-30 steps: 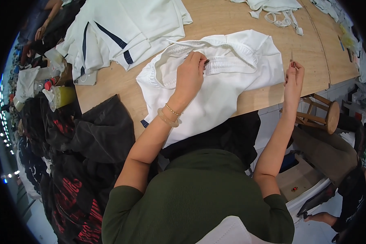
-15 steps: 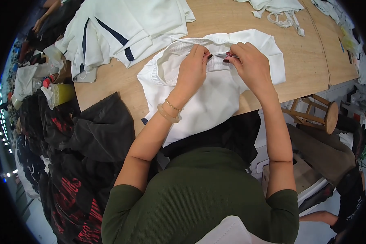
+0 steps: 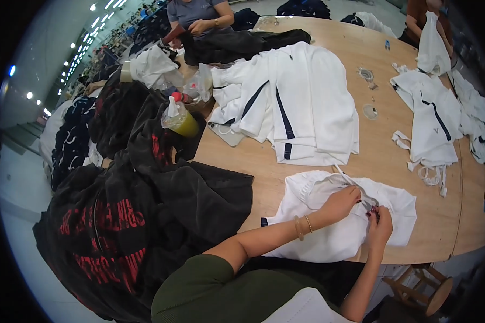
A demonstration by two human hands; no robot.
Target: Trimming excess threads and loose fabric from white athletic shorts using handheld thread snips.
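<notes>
White garment (image 3: 334, 237) flat on wooden table (image 3: 415, 215) at near edge, in front of person. Step in hand, by look: fine work at fabric spot near waistband. Left hand (image 3: 340, 203) fingers pinched shut on cloth. Right hand (image 3: 379, 229) curled closed around small tool, kind unclear, tip touching same spot. Next move calls for cloth held taut, steady tool tip.

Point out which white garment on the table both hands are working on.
The plain white garment at the near table edge, under the left hand and right hand; the other piles have navy stripes and lie farther off.
</notes>
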